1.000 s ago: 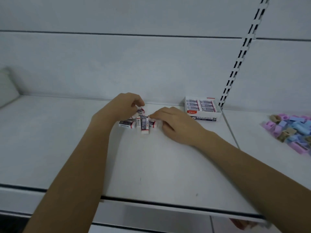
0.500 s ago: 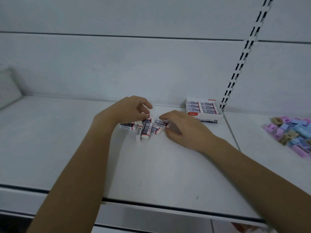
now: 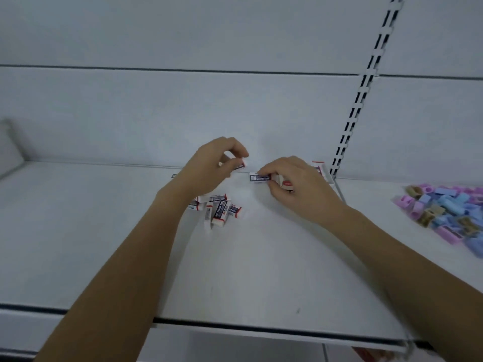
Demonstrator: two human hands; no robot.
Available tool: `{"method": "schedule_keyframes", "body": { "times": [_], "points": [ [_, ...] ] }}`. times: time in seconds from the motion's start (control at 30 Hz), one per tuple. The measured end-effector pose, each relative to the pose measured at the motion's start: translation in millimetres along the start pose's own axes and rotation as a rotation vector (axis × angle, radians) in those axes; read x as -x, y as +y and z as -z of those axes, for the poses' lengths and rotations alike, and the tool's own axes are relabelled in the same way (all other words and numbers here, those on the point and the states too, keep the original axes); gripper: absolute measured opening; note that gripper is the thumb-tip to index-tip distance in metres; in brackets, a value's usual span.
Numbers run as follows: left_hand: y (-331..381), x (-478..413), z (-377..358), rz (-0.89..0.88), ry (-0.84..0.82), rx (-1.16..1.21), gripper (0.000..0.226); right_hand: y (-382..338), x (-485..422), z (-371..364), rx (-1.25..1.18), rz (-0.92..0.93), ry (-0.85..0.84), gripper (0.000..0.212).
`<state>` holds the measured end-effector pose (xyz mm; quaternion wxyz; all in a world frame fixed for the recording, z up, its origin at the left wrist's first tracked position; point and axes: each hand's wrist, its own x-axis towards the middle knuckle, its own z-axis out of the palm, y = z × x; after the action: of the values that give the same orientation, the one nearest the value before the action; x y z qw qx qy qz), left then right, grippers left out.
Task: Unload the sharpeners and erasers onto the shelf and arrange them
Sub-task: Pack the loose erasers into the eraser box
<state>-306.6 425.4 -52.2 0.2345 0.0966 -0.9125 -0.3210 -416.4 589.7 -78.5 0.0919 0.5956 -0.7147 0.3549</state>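
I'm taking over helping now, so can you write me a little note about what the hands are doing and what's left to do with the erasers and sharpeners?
Left hand: pinches one eraser near the back of the shelf.
Right hand: pinches a second eraser, in front of the eraser box, which it mostly hides.
Heap of erasers: jumbled, below the left hand.
Sharpeners: loose pile on the right section.
Done: many pieces are out on the shelf.
Left: line up the erasers, starting with the two held, then tidy the sharpeners. The box's contents cannot be seen.
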Motion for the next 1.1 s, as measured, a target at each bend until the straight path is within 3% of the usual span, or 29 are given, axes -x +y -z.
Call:
{"method": "schedule_keyframes", "body": {
  "times": [0.17, 0.3, 0.47, 1.1],
  "points": [
    [30, -17, -21, 0.057, 0.003, 0.258, 0.016, 40, 10, 47, 0.085, -0.101, 0.109, 0.019],
    [41, -35, -41, -0.008, -0.088, 0.155, 0.014, 64, 31, 59, 0.116, -0.219, 0.157, 0.016],
    [45, -43, -70, -0.028, -0.132, 0.082, 0.01, 68, 32, 57, 0.14, -0.168, 0.077, 0.019],
    [31, -37, -84, -0.11, -0.113, 0.003, 0.01, 70, 33, 56, 0.088, -0.184, -0.039, 0.021]
  ]
}}
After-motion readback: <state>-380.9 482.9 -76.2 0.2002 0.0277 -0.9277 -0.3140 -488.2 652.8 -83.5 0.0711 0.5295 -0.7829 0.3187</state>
